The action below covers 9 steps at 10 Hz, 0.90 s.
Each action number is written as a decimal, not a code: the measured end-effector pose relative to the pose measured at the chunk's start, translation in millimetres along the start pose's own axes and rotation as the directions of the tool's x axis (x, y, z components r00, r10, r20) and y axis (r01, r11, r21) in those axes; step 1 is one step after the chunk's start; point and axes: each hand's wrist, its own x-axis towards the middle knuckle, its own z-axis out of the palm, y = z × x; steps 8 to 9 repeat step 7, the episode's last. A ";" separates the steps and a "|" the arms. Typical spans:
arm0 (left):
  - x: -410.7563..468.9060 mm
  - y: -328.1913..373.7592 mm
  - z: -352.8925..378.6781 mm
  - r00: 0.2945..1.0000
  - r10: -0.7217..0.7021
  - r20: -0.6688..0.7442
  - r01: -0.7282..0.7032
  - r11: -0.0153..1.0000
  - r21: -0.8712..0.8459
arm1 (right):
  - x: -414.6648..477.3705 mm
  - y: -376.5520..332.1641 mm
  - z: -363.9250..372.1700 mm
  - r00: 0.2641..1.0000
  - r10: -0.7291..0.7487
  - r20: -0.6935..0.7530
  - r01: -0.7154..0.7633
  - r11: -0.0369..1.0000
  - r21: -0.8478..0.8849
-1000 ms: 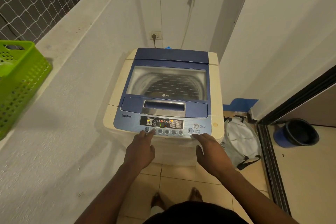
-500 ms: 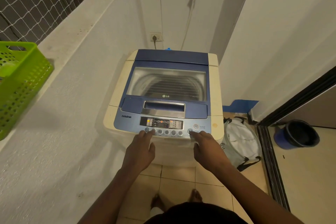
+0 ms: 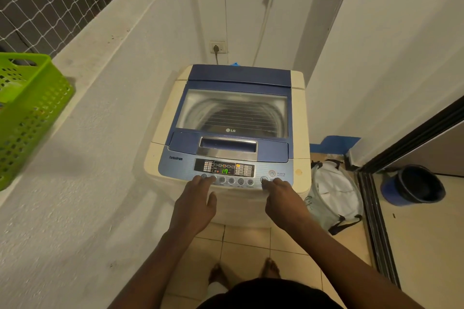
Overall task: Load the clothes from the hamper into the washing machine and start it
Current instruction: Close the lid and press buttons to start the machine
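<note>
A cream and blue top-loading washing machine (image 3: 298, 113) stands against the wall with its glass lid (image 3: 233, 113) down. Its control panel (image 3: 226, 168) is lit, and a green number shows on the display. My left hand (image 3: 194, 204) rests at the panel's front edge, fingertips on the leftmost buttons. My right hand (image 3: 282, 199) has its fingertip on the round button under the power button. Both hands hold nothing. The green plastic hamper (image 3: 27, 118) sits on the ledge at the left; what lies in it is not visible.
A white bag with black straps (image 3: 334, 195) lies on the tiled floor right of the machine. A dark bucket (image 3: 414, 184) stands beyond the sliding door track (image 3: 376, 228). A plug sits in the wall socket (image 3: 218, 47) behind the machine. Netting covers the opening above the ledge.
My right hand moved left and forward onto the round button. The display now shows a green number. My left hand stayed on the left buttons.
</note>
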 end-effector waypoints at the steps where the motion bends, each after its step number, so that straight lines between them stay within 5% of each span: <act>1: -1.0 3.0 -0.6 1.000 -0.007 0.011 0.007 1.000 -0.006 | 3.5 -2.1 -3.0 1.000 0.010 0.019 -0.010 1.000 -0.020; 9: 1.4 8.9 -9.3 0.999 0.034 -0.032 -0.035 0.999 -0.022 | -2.1 -0.9 -15.4 0.988 -0.096 -0.120 0.109 0.988 0.108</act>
